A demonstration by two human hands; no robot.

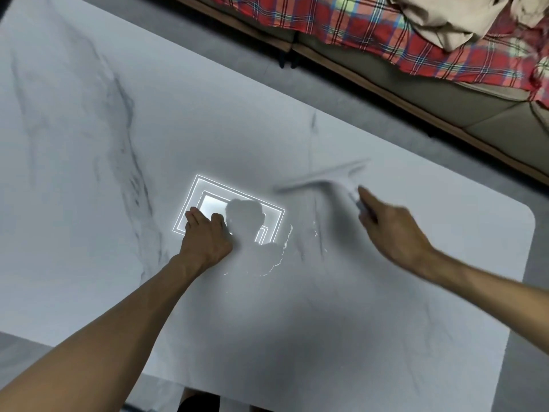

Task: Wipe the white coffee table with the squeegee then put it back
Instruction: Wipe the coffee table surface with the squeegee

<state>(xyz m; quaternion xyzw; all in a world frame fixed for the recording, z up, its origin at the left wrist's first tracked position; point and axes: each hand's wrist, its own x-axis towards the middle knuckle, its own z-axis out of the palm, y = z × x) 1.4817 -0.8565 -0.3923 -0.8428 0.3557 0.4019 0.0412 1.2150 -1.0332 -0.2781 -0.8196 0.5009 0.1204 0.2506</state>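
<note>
The white marble-look coffee table (118, 144) fills most of the view. A pale grey squeegee (323, 178), blurred by motion, lies with its long blade on the tabletop right of centre. My right hand (392, 230) grips its handle from the right. My left hand (206, 236) rests on the table near the middle, fingers curled under, knuckles against the surface, holding nothing that I can see.
A bright reflection of a ceiling light (228, 209) shines on the table beside my left hand. A sofa with a red plaid blanket (386, 28) and beige cloth (445, 19) runs along the far side. Grey floor (297, 84) separates it from the table. The table's rounded corner (525, 215) is at right.
</note>
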